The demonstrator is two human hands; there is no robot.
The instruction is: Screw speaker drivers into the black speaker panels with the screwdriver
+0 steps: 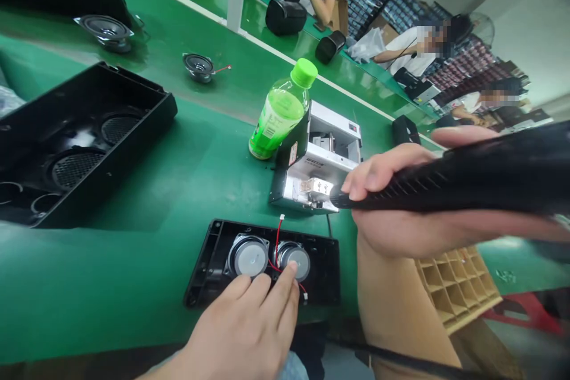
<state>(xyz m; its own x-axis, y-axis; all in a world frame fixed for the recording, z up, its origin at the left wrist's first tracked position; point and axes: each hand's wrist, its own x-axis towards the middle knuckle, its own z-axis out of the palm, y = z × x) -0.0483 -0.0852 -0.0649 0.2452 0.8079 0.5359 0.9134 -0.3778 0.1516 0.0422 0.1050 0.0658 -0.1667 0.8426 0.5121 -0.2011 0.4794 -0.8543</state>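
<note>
- Left hand (243, 326) is nearest me: fingers (285, 285) spread flat, gripping nothing, tips resting on the right driver (299, 256) of the speaker panel (323, 276).
- Speaker panel lies flat at the counter's (133, 261) near edge, long axis left-right.
- Right hand (401, 202) is wrapped tight around the black screwdriver (467, 178). I read its long axis as near-horizontal, tip pointing left at the white feeder box (312, 172).
</note>
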